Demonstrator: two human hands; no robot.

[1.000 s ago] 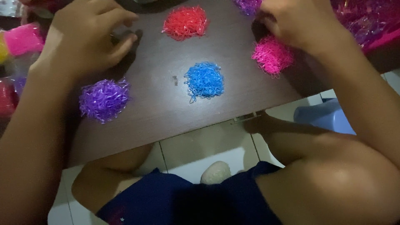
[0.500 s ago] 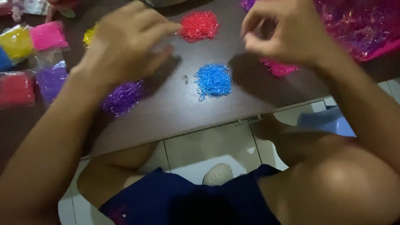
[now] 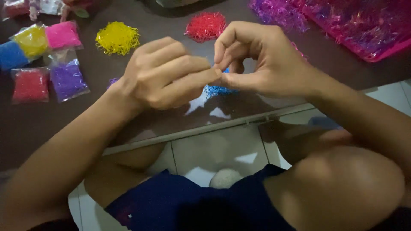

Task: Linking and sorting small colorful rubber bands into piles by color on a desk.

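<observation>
My left hand (image 3: 167,72) and my right hand (image 3: 261,60) meet above the dark brown table (image 3: 43,124), their fingertips pinched together and touching. Anything between the fingertips is too small to see. Right under them lies a pile of small blue bands (image 3: 216,90), mostly hidden by the hands. A red pile (image 3: 205,25) sits beyond the hands and a yellow pile (image 3: 117,38) lies to the far left of them. A sliver of a purple pile (image 3: 112,80) shows beside my left wrist.
Clear bags of blue (image 3: 10,54), yellow (image 3: 32,40), pink (image 3: 63,34), red (image 3: 29,84) and purple bands (image 3: 67,80) lie at the left. A pink tray (image 3: 364,25) of mixed bands stands at the far right, with a magenta pile (image 3: 278,13) beside it. My knees are below the table edge.
Both hands have lifted off the piles at the sides and come together over the blue pile. The view has tilted, which brings the bags and the yellow pile into sight.
</observation>
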